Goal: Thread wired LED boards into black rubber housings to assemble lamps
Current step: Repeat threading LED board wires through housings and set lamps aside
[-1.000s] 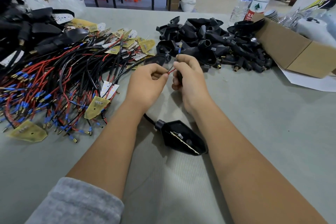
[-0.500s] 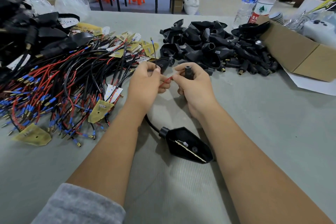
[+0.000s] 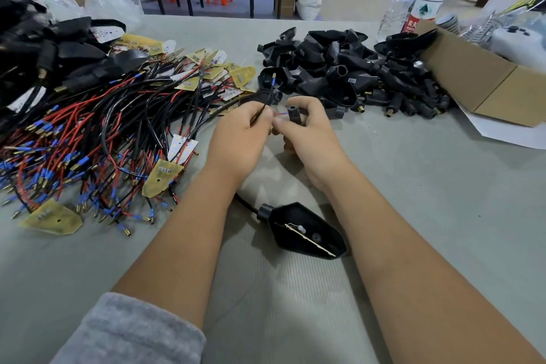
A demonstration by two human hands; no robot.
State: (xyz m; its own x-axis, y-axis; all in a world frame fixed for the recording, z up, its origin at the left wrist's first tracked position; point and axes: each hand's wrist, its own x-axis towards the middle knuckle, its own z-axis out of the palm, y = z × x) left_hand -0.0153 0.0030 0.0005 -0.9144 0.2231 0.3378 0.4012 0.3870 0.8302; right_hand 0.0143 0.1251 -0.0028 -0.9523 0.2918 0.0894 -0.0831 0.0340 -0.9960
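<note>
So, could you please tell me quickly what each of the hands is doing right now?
Left hand: pinches the wires near their ends.
Right hand: grips a small black rubber housing, stem end up.

The left hand pinches a thin red wire at its fingertips; the right hand grips a black rubber housing just beside them (wire tip nearly at its opening).

Black rubber housing flat on the table, LED board seemingly inside, wire trailing.
</note>
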